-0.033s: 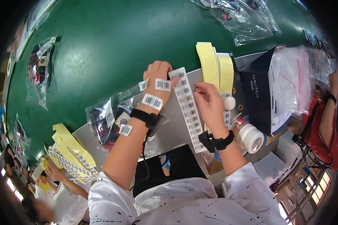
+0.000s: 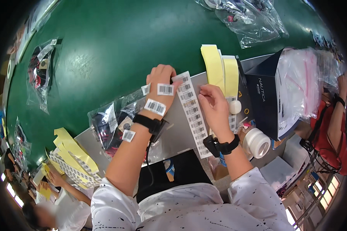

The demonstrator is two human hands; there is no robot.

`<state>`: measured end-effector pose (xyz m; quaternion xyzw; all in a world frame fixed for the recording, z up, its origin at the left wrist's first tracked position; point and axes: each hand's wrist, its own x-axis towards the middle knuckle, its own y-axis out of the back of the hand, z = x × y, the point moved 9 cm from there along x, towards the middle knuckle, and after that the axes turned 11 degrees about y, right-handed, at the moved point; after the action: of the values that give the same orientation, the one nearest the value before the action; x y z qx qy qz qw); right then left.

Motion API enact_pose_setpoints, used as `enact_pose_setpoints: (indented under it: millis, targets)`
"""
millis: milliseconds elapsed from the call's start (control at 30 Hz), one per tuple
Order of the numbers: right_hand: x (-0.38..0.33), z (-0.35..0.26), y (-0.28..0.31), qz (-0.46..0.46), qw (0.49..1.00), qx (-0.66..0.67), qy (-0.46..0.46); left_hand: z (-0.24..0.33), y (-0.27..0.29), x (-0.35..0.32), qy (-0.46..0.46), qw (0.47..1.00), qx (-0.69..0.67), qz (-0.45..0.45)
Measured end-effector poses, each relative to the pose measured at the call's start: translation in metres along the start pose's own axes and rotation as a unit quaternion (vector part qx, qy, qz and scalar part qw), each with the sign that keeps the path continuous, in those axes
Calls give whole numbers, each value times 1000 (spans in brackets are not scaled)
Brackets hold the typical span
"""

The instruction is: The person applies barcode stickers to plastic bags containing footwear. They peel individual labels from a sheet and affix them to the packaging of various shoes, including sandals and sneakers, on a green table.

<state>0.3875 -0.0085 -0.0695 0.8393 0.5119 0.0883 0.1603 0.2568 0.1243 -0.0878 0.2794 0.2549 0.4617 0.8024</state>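
Observation:
A long white strip of barcode stickers [image 2: 191, 109] slants over the grey metal edge in front of me. My left hand [image 2: 161, 81] is closed at the strip's far end, its thumb pressing on the top stickers. Loose barcode stickers cling to the back of that hand, its wrist and forearm. Just right of the strip is my right hand [image 2: 215, 103], its fingers curled in and the tips close together by the strip's edge. Whatever it may hold is too small to see. Under my left forearm lies a clear bag with dark and red items [image 2: 106, 121].
Yellow-backed sticker strips [image 2: 212, 65] lie beyond my right hand, with more yellow sheets [image 2: 75, 150] at left. A dark box of clear bags [image 2: 263, 92] and a white tape roll [image 2: 257, 143] stand right. Bagged items [image 2: 42, 71] lie on the green table [image 2: 115, 42]. Co-workers sit both sides.

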Motion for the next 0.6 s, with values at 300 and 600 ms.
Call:
enact_pose_setpoints:
  millis: [300, 600]
  targets:
    - [35, -27, -17, -33, 990, -102, 87, 35, 27, -20, -170, 982, 32, 81]
    - [26, -31, -17, -35, 991, -72, 103, 15, 11, -24, -40, 987, -155, 13]
